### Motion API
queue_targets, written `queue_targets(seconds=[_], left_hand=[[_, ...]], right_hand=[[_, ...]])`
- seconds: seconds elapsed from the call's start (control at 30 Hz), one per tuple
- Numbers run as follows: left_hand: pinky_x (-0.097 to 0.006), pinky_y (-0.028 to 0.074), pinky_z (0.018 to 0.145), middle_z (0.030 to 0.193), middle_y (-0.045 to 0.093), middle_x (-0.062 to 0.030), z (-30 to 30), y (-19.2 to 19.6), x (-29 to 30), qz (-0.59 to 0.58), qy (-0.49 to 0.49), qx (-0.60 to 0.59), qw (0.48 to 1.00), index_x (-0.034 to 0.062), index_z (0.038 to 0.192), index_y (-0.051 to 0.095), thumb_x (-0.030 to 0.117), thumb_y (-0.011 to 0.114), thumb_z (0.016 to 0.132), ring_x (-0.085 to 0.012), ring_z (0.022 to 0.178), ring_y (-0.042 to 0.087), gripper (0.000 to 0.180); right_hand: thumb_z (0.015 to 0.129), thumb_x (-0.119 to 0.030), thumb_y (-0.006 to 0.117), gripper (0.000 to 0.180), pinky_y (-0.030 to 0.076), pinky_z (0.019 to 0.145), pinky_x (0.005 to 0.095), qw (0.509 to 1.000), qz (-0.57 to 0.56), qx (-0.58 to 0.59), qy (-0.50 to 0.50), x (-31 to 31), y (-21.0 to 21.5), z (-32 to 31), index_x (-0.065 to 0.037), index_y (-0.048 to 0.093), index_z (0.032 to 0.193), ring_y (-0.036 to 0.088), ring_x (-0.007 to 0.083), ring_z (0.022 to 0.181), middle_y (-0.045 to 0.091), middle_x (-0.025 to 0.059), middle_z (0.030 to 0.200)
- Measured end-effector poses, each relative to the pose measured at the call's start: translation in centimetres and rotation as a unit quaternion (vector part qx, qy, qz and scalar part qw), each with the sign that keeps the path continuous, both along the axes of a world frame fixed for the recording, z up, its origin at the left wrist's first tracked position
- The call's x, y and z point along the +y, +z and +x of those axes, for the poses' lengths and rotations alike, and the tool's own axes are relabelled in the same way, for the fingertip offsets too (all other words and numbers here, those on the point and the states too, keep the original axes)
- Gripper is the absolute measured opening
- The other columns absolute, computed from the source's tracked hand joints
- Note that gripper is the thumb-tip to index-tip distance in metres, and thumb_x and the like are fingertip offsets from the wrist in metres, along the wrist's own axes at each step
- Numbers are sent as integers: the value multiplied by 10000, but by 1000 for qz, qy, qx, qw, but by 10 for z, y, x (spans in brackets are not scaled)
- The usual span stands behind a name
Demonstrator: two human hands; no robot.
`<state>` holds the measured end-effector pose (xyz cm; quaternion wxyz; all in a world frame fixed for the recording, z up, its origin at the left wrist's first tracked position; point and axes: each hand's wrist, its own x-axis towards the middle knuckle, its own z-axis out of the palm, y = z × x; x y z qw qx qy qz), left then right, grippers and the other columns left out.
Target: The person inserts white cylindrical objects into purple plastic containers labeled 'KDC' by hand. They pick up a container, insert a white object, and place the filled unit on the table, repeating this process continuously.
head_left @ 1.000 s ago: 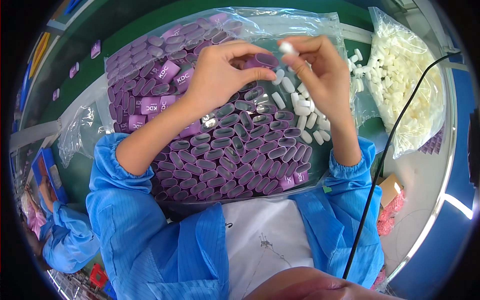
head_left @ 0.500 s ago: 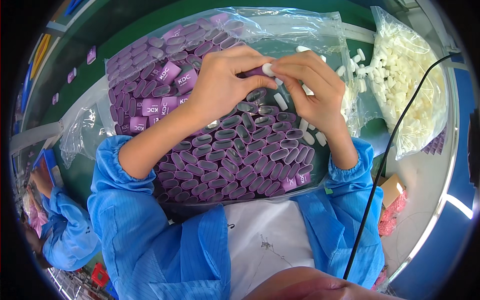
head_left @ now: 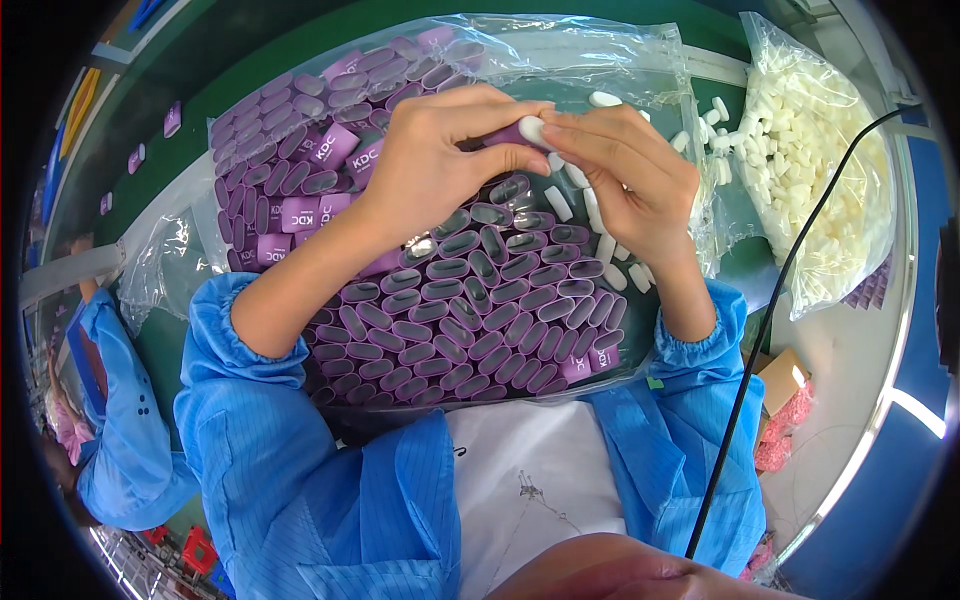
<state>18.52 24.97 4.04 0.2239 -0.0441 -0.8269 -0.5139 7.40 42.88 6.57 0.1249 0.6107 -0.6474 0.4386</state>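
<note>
My left hand is closed around a small purple oval shell, most of it hidden by the fingers and thumb. In the fingertips of my right hand is a white oval plug, held against the right end of that shell. How far the plug sits inside cannot be seen. Below both hands, many purple shells stand packed close together, their oval openings facing up. Several loose white plugs lie beneath and beside my right hand.
A clear plastic bag full of white plugs lies at the right, crossed by a black cable. Clear plastic sheeting edges the shells. Purple pieces rest on the green surface at far left, near a person's blue sleeve.
Both hands stay together and shift only slightly; the plug turns a little against the shell. At far left, the purple pieces move slightly down-left and the other person's arm reaches farther up.
</note>
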Motion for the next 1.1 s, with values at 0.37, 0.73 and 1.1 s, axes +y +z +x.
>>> queue_targets(seconds=[0.37,0.73,1.1], left_hand=[[-279,507,734,925,713,-54,1,10,0,20,-21,-21,999,80,1188,742,95,835,747,-145,807,633,451],[-303,541,777,1007,734,-86,4,11,0,-45,-47,6,998,37,1168,737,29,795,781,-171,878,684,391],[-286,475,751,788,608,-64,-29,57,-158,-158,145,-162,963,-32,1281,622,199,602,989,-135,783,551,373]], right_hand=[[708,75,759,291,543,673,347,998,-56,14,24,1,-7,0,33,738,995,671,285,790,709,168,990],[734,52,737,338,541,693,337,998,-34,42,33,2,-12,5,23,743,1071,661,268,814,674,149,1013],[805,-6,737,261,530,819,355,986,157,-61,10,17,-8,-38,-59,736,1061,647,247,942,697,67,1027]])
